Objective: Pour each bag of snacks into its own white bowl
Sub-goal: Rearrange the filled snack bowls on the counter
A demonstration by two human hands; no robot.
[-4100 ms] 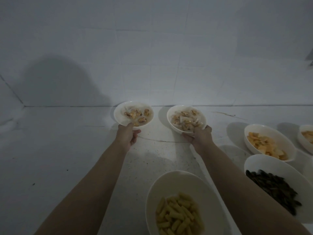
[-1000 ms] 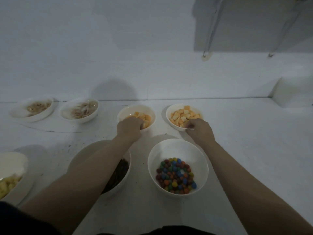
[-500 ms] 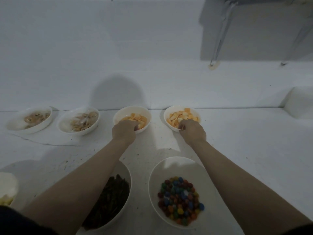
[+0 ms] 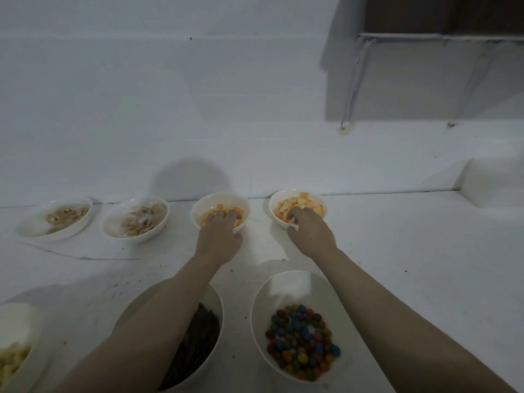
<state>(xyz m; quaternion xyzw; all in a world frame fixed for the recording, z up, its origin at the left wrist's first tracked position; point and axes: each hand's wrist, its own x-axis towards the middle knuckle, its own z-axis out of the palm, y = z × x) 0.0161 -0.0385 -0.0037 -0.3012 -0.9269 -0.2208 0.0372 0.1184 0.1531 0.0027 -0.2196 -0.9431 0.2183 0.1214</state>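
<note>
Both hands have slid forward with their bowls since half a second ago, pushing them toward the wall. Left hand [image 4: 219, 236] grips the near rim of the left orange-snack bowl [image 4: 198, 212], fingers curled over the edge; right hand [image 4: 309, 232] grips the right orange-snack bowl [image 4: 274, 204] likewise. These bowls now line up with the two pale-snack bowls [image 4: 113, 222] on the desk [image 4: 411, 251]. Filling looks finished; no bags are visible. Candy bowl [image 4: 261, 321] sits nearer.
</note>
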